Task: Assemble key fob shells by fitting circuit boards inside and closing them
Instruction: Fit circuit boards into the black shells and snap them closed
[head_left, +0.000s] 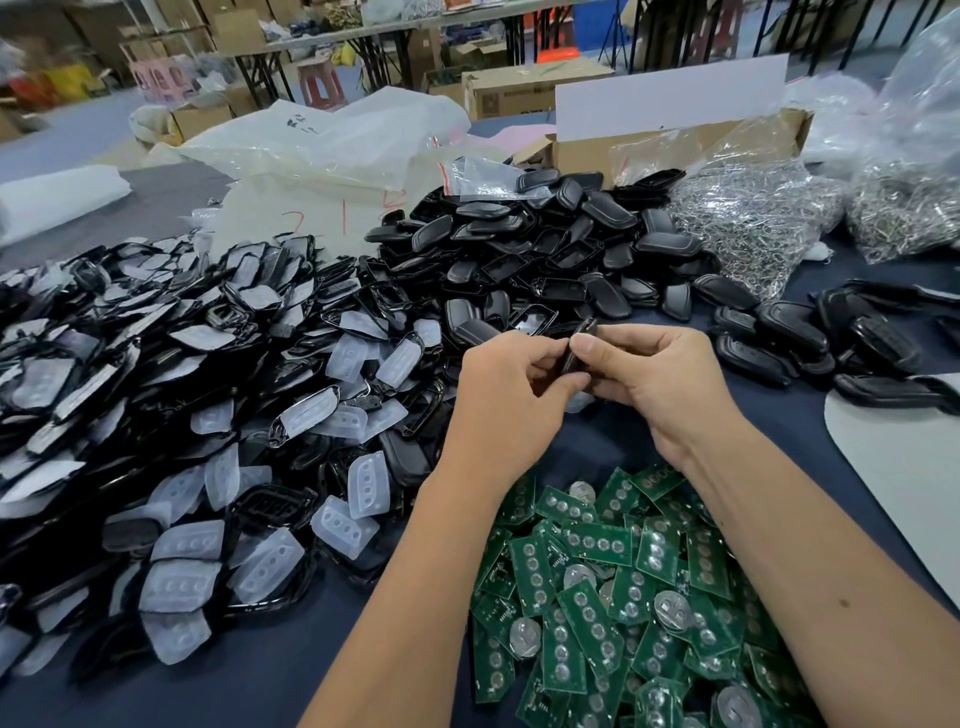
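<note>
A black key fob shell (577, 349) stands on edge between both hands above the dark table. My left hand (511, 395) pinches its left side with curled fingers. My right hand (657, 382) grips its right side, thumb pressed on the top edge. Most of the shell is hidden by the fingers. Below my wrists lies a heap of green circuit boards (618, 597) with round silver battery holders. At the left spreads a big pile of black front shells with translucent rubber button pads (218, 415). Behind the hands is a mound of black back shells (545, 249).
Closed black fobs (831, 343) lie in a cluster at the right. Bags of metal key rings (753, 218) and a cardboard box (649, 140) stand at the back right, white plastic bags (322, 140) at the back left. A pale mat (904, 467) lies at the right edge.
</note>
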